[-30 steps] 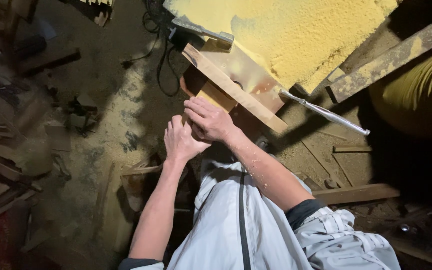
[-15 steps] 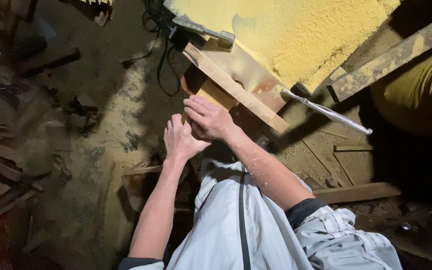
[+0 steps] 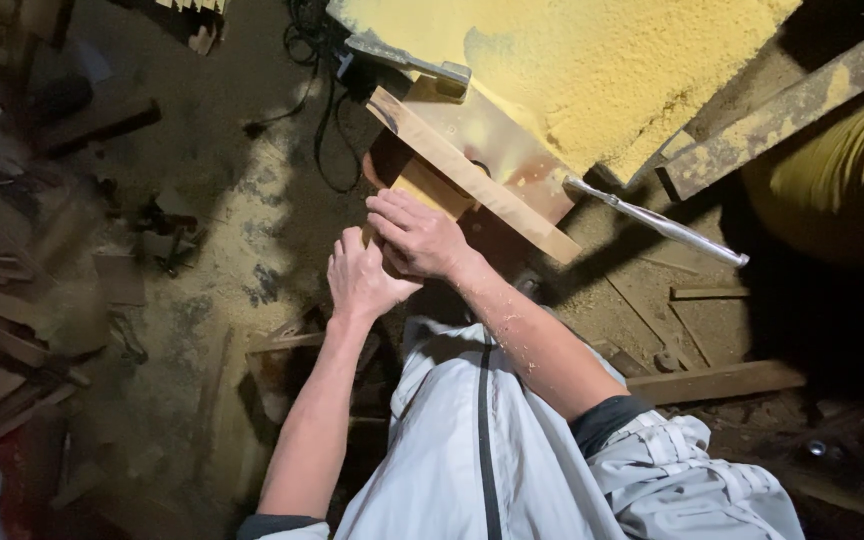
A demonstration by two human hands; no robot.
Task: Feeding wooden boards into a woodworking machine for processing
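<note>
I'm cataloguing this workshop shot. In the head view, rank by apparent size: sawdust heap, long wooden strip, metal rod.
1. sawdust heap, largest by far.
2. long wooden strip.
3. metal rod, thinnest and a little shorter, though the gap in length is small.

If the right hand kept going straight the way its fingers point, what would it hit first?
The right hand points up and left, its fingers already resting on the small wooden block. Pushed on, it would probably meet the long wooden strip lying across the machine table, though depth is hard to judge.
</note>
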